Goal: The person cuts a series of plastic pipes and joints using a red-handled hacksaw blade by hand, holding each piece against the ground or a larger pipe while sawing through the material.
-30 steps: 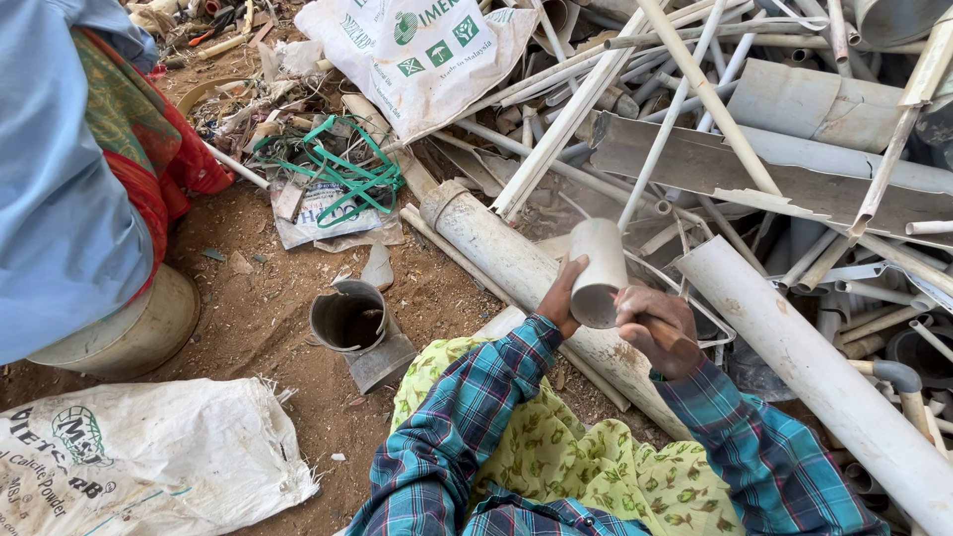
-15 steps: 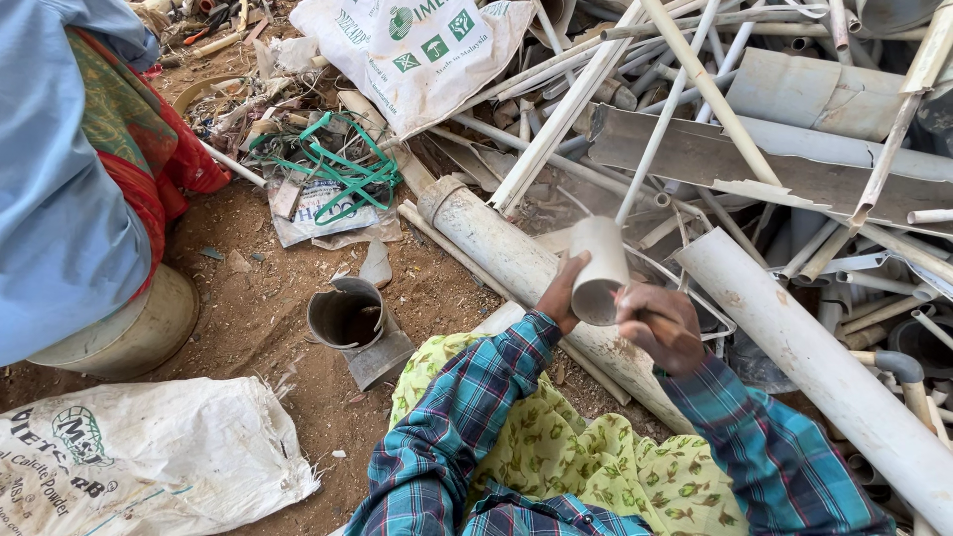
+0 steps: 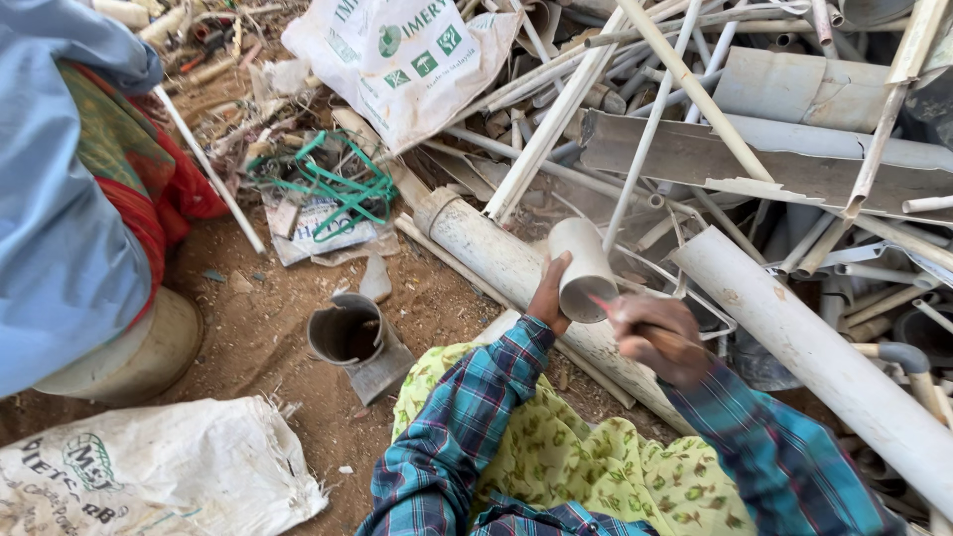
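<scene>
Both hands raised, left hand (image 3: 549, 295) gripping, right hand (image 3: 660, 339) fisted

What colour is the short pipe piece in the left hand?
Off-white, slightly dirty; the short pipe piece shows best in the head view.

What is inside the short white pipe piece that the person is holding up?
The short white pipe piece, held by the left hand, shows a dark open end. The right hand holds a thin red-tipped tool at its mouth. Deeper inside is in shadow and cannot be seen.
</scene>
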